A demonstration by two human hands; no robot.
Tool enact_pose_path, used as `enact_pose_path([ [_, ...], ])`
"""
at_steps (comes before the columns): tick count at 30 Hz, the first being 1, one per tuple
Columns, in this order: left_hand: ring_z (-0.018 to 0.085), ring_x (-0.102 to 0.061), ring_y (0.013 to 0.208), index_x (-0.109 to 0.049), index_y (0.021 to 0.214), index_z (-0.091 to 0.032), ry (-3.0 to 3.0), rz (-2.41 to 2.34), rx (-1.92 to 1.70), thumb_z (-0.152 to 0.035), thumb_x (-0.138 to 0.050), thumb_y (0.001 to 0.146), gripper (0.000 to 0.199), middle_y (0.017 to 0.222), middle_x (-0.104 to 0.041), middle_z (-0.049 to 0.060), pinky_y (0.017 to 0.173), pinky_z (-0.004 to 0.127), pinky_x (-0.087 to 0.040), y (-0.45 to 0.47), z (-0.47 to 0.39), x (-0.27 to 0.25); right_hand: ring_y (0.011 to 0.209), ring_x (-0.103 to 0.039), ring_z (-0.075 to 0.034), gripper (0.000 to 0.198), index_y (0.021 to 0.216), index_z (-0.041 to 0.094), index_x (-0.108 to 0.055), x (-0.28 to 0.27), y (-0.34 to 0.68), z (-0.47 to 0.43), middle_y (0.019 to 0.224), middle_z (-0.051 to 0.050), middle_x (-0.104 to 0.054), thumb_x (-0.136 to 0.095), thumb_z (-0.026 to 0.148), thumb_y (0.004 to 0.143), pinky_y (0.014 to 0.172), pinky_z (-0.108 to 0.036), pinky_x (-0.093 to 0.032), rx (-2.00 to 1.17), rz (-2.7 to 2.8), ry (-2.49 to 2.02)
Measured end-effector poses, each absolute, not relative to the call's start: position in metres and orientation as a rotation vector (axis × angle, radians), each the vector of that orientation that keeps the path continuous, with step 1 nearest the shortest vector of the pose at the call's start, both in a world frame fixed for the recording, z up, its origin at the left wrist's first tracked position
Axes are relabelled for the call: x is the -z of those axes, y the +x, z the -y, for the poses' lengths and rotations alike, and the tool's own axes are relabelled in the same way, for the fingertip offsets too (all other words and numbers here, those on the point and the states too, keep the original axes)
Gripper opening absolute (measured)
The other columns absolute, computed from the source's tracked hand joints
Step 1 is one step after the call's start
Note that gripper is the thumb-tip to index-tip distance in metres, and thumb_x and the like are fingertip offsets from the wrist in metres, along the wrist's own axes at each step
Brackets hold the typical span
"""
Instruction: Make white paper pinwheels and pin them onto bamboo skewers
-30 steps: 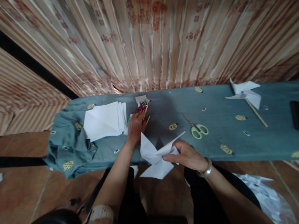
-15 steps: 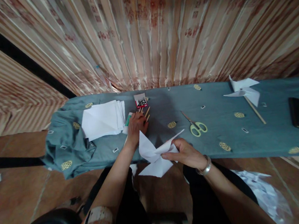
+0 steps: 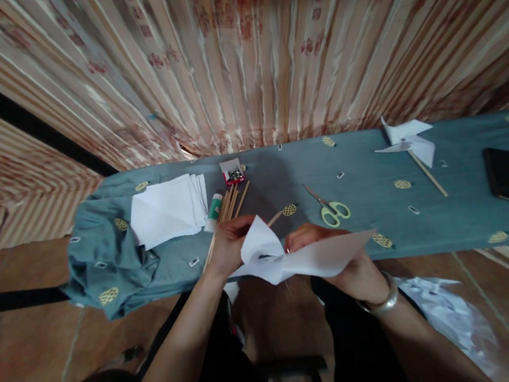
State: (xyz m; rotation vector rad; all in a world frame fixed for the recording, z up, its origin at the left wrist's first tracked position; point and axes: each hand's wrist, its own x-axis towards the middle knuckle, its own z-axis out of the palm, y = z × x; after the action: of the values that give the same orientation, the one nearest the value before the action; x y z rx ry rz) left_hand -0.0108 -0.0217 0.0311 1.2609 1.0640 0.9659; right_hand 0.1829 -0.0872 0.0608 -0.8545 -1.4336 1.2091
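Scissors [image 3: 326,203] & grn tube [image 3: 213,211] nr hands [image 3: 228,247], pinwheel [image 3: 317,258] part-hiding both hands.

Dim, diffuse light, with the held pinwheel [image 3: 260,243] and paper stack [image 3: 165,210] showing brightest. The curtain [image 3: 240,64] darkens toward the upper right, its folds fanning out under wide-angle stretch. A soft shadow falls on the tabletop [image 3: 364,184] beside the box [image 3: 233,174]; the bracelet [image 3: 388,306] glints; fine detail is soft.

Surface cloth [image 3: 363,178] is blue-green, dotted with yellow pineapple prints. Folded paper [image 3: 282,265] is plain white, sticks [image 3: 230,205] pale tan, tube [image 3: 213,213] green and white, scissor handles [image 3: 336,210] yellow-green. Curtain [image 3: 243,88] shows beige-brown stripes, reddish motifs.
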Motion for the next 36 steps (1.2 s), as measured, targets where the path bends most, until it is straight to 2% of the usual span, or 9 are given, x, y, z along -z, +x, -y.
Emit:
enact_pose_path([
  [5, 0.014, -0.059, 0.055, -0.074, 0.062, -0.017, 1.149, -0.965, -0.910, -0.040, -0.086, 0.055, 0.027, 0.061, -0.069, 0.002, 0.055, 0.024, -0.049, -0.009, 0.030, -0.045, 0.087, -0.065, -0.022, 0.018, 0.093, 0.025, -0.072, -0.056, 0.181, 0.088, 0.091, -0.004, -0.071, -0.069, 0.039, 0.083, 0.080, -0.037, -0.051, -1.034, 1.486, -0.887],
  [9, 0.017, -0.063, 0.063, -0.074, 0.058, -0.018, 1.180, -0.922, -0.956, -0.047, -0.089, 0.048, 0.034, 0.063, -0.071, 0.004, 0.060, 0.026, -0.051, -0.009, 0.032, -0.050, 0.091, -0.065, -0.024, 0.022, 0.097, 0.027, -0.072, -0.053, 0.179, 0.089, 0.092, -0.004, -0.072, -0.067, 0.043, 0.084, 0.083, -0.040, -0.049, -0.938, 1.489, -0.891],
  [14, 0.016, -0.062, 0.062, -0.076, 0.060, -0.017, 1.137, -0.930, -0.949, -0.053, -0.088, 0.046, 0.041, 0.063, -0.071, 0.004, 0.058, 0.025, -0.049, -0.007, 0.038, -0.053, 0.093, -0.066, -0.023, 0.022, 0.097, 0.027, -0.073, -0.056, 0.178, 0.090, 0.097, -0.004, -0.074, -0.062, 0.044, 0.088, 0.084, -0.040, -0.048, -0.864, 1.492, -0.955],
  [18, 0.016, -0.063, 0.062, -0.076, 0.058, -0.017, 1.112, -0.939, -0.955, -0.055, -0.089, 0.043, 0.043, 0.062, -0.071, 0.004, 0.060, 0.025, -0.050, -0.006, 0.038, -0.054, 0.093, -0.066, -0.023, 0.027, 0.095, 0.026, -0.074, -0.058, 0.177, 0.089, 0.096, -0.003, -0.075, -0.068, 0.049, 0.082, 0.084, -0.039, -0.048, -0.885, 1.472, -0.962],
  [23, 0.016, -0.063, 0.062, -0.076, 0.061, -0.018, 1.135, -0.904, -0.940, -0.057, -0.087, 0.045, 0.043, 0.063, -0.071, 0.004, 0.058, 0.025, -0.050, -0.005, 0.037, -0.053, 0.091, -0.067, -0.022, 0.023, 0.093, 0.027, -0.073, -0.060, 0.177, 0.090, 0.092, -0.002, -0.075, -0.071, 0.046, 0.080, 0.083, -0.038, -0.049, -0.868, 1.443, -0.958],
  [32, 0.016, -0.059, 0.059, -0.073, 0.057, -0.017, 1.122, -0.943, -0.924, -0.046, -0.088, 0.047, 0.034, 0.061, -0.068, 0.003, 0.056, 0.026, -0.048, -0.004, 0.039, -0.050, 0.094, -0.066, -0.025, 0.028, 0.093, 0.028, -0.073, -0.057, 0.180, 0.092, 0.095, -0.004, -0.074, -0.072, 0.052, 0.077, 0.085, -0.042, -0.050, -0.943, 1.429, -1.023],
  [36, 0.014, -0.057, 0.057, -0.071, 0.057, -0.016, 1.107, -0.983, -0.894, -0.044, -0.087, 0.051, 0.033, 0.059, -0.066, 0.002, 0.054, 0.025, -0.047, -0.006, 0.039, -0.048, 0.094, -0.065, -0.024, 0.027, 0.095, 0.028, -0.072, -0.057, 0.180, 0.092, 0.094, -0.004, -0.073, -0.073, 0.048, 0.077, 0.086, -0.041, -0.050, -0.966, 1.401, -1.002],
])
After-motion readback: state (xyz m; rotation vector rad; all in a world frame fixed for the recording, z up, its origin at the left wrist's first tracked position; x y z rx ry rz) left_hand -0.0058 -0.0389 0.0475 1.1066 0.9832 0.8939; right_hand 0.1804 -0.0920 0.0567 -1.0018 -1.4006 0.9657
